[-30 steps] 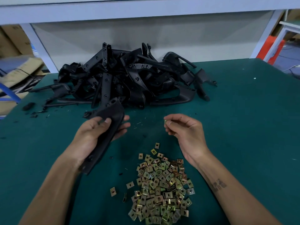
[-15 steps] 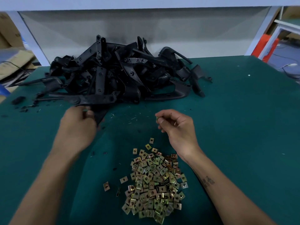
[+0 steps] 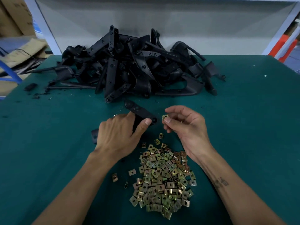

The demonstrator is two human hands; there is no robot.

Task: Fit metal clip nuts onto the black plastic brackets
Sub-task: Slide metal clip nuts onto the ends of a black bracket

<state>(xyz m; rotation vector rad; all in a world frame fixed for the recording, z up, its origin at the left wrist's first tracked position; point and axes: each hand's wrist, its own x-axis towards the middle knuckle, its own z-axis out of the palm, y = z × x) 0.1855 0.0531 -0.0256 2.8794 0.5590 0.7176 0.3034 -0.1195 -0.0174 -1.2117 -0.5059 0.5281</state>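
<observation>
My left hand (image 3: 119, 137) grips a black plastic bracket (image 3: 139, 111) just above the green table, thumb near its right end with a round hole. Part of the bracket sticks out left of my wrist. My right hand (image 3: 185, 127) pinches one brass-coloured clip nut (image 3: 165, 117) between thumb and fingers, a short gap right of the bracket's end. A heap of many clip nuts (image 3: 162, 177) lies on the table between my forearms. A large pile of black brackets (image 3: 129, 69) sits at the back of the table.
The green table (image 3: 243, 127) ends at a grey wall panel behind the pile. Black plastic scraps (image 3: 30, 86) lie at the left rear. Cardboard boxes (image 3: 14, 18) stand off the left edge; a white frame post (image 3: 282, 26) and orange object stand at the right rear.
My left hand drew a bracket from the pile toward me and turned it so its end faces the right hand. The right hand kept its clip nut and now holds it beside that end.
</observation>
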